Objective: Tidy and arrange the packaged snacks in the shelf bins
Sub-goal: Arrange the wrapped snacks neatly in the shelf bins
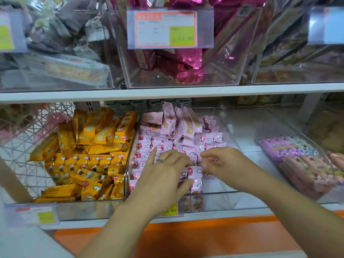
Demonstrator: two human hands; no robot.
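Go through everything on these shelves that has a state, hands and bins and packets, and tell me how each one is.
Left hand: fingers straight, flat on the pink packets.
Right hand: fingers curled at the pink packets, grip unclear.
Pink packets: flat rows in front, upright and tumbled behind.
Yellow packets: loosely heaped in the left bin.
Magenta foil packets: piled in the upper bin.

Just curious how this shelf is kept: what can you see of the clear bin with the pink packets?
The clear bin looks like hard transparent plastic, open on top. It sits on the lower shelf, between yellow packets and longer pink and purple bars. Small pink packets fill its left and middle, in flat rows at the front with a few standing upright behind. Its right side is bare. The left hand lies flat on the packets, and the right hand touches them with curled fingers.
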